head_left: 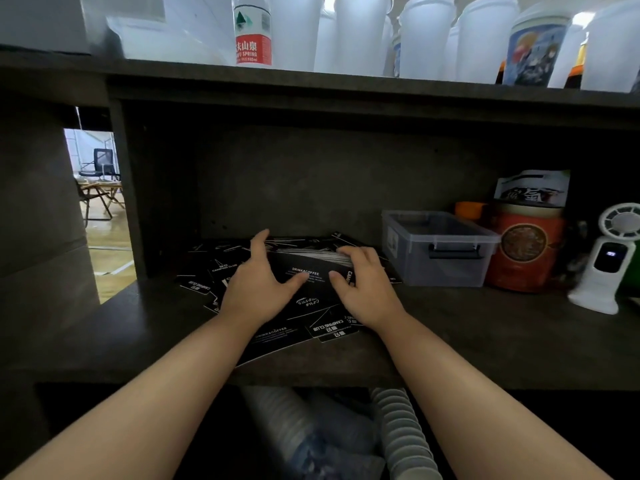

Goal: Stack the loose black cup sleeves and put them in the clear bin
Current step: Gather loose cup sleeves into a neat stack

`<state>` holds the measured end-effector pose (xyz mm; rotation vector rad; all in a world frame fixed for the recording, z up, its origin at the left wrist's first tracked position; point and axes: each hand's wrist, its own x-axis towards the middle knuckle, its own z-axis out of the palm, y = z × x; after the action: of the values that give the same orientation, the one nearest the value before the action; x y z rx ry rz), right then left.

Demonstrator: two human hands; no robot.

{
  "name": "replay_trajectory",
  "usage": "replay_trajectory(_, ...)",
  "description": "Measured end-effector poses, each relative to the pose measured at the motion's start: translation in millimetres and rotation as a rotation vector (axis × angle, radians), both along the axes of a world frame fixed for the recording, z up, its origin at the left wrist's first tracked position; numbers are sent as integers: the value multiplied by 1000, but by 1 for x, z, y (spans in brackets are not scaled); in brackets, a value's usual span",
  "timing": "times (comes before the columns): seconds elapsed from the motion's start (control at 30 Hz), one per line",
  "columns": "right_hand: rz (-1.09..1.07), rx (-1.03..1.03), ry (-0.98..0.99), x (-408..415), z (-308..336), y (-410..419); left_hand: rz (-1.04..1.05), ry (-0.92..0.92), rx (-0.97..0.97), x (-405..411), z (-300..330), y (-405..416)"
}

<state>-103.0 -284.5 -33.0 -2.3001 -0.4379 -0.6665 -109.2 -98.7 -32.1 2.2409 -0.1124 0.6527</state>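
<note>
A stack of flat black cup sleeves (310,268) with white print stands on edge in the middle of the dark shelf. My left hand (258,284) grips its left end, thumb on the front face and fingers behind. My right hand (360,284) grips its right end the same way. Several loose black sleeves (207,271) lie scattered flat around and under the stack, some (277,336) near the shelf's front edge. The clear bin (440,251) sits to the right of my hands, open on top, and looks empty.
An orange-red canister (526,247) and a white handheld fan (604,261) stand right of the bin. The shelf above holds a water bottle (252,32) and many white cups (426,36). Stacked paper cups (401,434) lie below the shelf edge.
</note>
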Motion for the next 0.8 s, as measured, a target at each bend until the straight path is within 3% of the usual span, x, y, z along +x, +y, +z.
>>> replay_trajectory(0.17,83,107,41,-3,0,-1,-112,153,43,8,-7,4)
replay_trajectory(0.37,151,263,57,-3,1,-3,-70,101,185,9,-8,3)
replay_trajectory(0.53,200,276,160,-1,0,-3,-10,63,265,10,-9,1)
replay_trajectory(0.8,98,300,194,0,1,-1,-96,74,168,9,-10,2)
